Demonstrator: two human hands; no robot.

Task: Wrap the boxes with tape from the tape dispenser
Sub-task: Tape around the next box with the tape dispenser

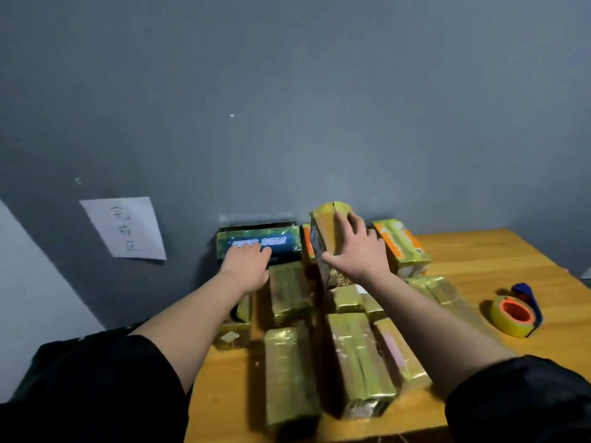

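Note:
Several boxes wrapped in yellowish tape lie crowded on the wooden table (pixel 479 270). My left hand (pixel 248 265) rests with its fingers on a dark blue box (pixel 281 243) standing against the wall. My right hand (pixel 355 247) grips a tall upright taped box (pixel 326 225) near the wall, thumb on its left face and fingers spread over its front. The tape dispenser (pixel 516 311), a yellowish roll with an orange core and a blue handle, lies on the table to the right, apart from both hands.
An orange-and-white box (pixel 401 247) stands right of the upright box. Long taped boxes (pixel 358 362) fill the table's near middle. A paper note (pixel 124 227) hangs on the grey wall (pixel 287 107) at left. Bare wood shows at the table's right side.

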